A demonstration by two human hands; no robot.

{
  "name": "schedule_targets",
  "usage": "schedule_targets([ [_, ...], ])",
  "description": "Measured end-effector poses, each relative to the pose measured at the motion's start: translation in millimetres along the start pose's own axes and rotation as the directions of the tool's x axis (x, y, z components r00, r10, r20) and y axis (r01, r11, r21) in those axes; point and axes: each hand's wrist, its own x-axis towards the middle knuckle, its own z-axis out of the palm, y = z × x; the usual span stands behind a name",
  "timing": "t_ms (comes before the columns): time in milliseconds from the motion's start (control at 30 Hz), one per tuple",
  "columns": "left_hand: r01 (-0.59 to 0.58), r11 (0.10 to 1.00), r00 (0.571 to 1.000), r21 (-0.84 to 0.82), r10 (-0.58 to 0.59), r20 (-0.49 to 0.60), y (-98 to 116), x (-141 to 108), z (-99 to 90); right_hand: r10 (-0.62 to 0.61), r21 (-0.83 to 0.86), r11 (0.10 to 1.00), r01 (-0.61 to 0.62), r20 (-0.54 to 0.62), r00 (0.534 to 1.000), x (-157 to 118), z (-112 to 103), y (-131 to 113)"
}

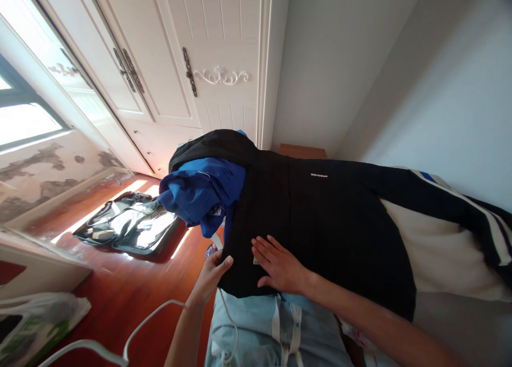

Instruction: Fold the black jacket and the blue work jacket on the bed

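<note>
A black long-sleeved top [340, 223] lies spread out in front of me, with small pale lettering on it and white and blue stripes along the sleeve at the right. At its left end, bunched blue cloth [200, 188] hangs over the edge; whether it belongs to the top I cannot tell. My left hand [212, 276] grips the near left edge of the black fabric, thumb on top. Flat on the fabric, fingers stretched out, rests my right hand [282, 268], close to a small pale tag partly hidden by the fingers.
Light blue trousers with white drawstrings [296, 329] are just below the top. A white cord [150, 316] loops at the lower left. An open suitcase [128, 223] lies on the red wooden floor, near a plastic bag [48, 324]. A white wardrobe [224, 31] stands behind.
</note>
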Motion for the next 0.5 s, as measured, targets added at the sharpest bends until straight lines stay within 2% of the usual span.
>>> schedule_targets([
  [133,0.069,0.99,0.995,-0.125,-0.059,0.082,7.1,-7.2,2.9,0.024,0.064,0.997,-0.037,0.199,0.98,-32.9,0.1,-21.5],
  [200,0.097,0.988,0.994,-0.123,-0.089,0.07,11.0,-10.0,3.6,0.009,0.137,0.989,-0.047,0.266,0.964,-48.4,-11.3,-28.4],
  [267,0.131,0.984,0.991,-0.12,-0.125,0.057,14.4,-11.6,3.8,0.013,0.254,0.963,-0.085,0.273,0.962,-64.2,-25.7,-32.9],
  [333,0.161,0.979,0.987,-0.127,-0.157,0.038,17.2,-12.4,3.9,0.081,0.371,0.914,-0.165,0.23,0.97,-79.9,-38.6,-35.6],
  [400,0.167,0.975,0.986,-0.143,-0.168,0.006,18.9,-12.8,4.2,0.206,0.439,0.863,-0.249,0.142,0.968,-93.5,-47.8,-36.0],
  [500,0.167,0.969,0.983,-0.182,-0.178,-0.05,19.8,-12.9,5.4,0.368,0.45,0.842,-0.298,-0.073,0.927,-105.1,-57.4,-27.7],
])
